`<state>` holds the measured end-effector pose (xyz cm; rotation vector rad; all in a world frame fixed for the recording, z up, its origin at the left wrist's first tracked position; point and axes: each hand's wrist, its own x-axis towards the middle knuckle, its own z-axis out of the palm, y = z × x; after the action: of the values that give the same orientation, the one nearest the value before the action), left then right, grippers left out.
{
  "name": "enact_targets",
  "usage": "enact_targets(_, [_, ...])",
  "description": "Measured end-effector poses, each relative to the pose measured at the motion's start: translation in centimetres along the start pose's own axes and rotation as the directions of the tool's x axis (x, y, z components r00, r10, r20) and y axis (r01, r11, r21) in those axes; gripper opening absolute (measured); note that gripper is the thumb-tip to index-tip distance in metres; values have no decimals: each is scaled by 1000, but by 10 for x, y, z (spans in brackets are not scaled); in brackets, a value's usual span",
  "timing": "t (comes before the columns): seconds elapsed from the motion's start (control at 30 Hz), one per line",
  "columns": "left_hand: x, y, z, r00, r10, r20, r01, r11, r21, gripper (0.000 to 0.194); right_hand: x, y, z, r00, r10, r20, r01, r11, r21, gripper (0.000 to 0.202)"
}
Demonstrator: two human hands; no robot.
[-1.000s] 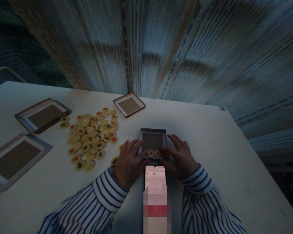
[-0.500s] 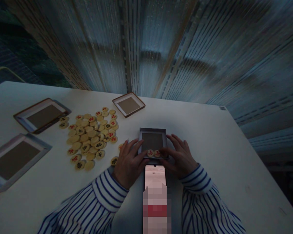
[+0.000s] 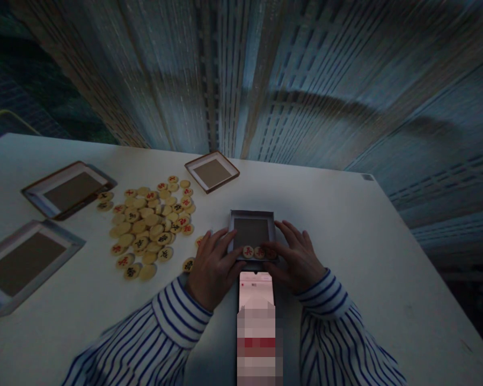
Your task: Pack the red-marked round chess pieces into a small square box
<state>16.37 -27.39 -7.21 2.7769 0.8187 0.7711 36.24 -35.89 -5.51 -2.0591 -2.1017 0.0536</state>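
A small grey box tray (image 3: pixel 252 213) lies in front of me on the white table. Chinese chess pieces (image 3: pixel 248 252) with red characters stand in a row along its near wall; a piece at the right end is partly covered by a finger. My left hand (image 3: pixel 213 265) is closed around the tray's near left corner, thumb in front and fingers along the side. My right hand (image 3: pixel 295 260) grips the near right corner, its index finger reaching over the wall onto the row. A phone (image 3: pixel 256 292) with a lit, partly pixelated screen lies just below the tray.
A heap of chess pieces (image 3: pixel 147 222), red, black and blank-faced, spreads left of my hands. Beyond it lie a brown-rimmed lid (image 3: pixel 212 172), another brown-rimmed lid (image 3: pixel 66 190) and a larger grey tray (image 3: pixel 32 260). A curtain (image 3: pixel 233 80) hangs behind the table's far edge.
More of the right-hand chess piece shows beside my right index finger, which has shifted slightly. Both hands stay at the tray, and the heap looks the same.
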Motion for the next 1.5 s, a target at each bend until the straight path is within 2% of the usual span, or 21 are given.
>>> enact_targets(0.23, [1,0,-2,999,6,-41,-6,1000,-11,22,-1,9,1,999,11,41,-12,1000,26,53])
enact_targets(0.37, [1,-1,-2,999,6,-46,-6,1000,-8,22,-1,9,1,998,25,58,-28,998,48,55])
enact_targets(0.73, [2,0,-3,999,-8,-54,7,1000,-24,23,0,-3,-3,996,81,-35,-78,994,72,51])
enact_targets(0.87, [2,-2,-6,995,-17,-94,14,1000,-24,29,2,-3,-4,985,120,-121,-109,990,93,55])
enact_targets(1.07, [-2,-4,-7,985,-35,-171,29,999,-38,29,7,5,2,932,152,-329,-113,984,134,38])
enact_targets(1.27, [-11,2,-16,968,-53,-244,44,998,-39,24,10,8,7,929,85,-360,-45,992,120,31])
enact_targets(1.5, [-30,5,-40,950,-89,-299,64,994,-92,13,13,-3,-6,893,71,-445,22,979,201,24])
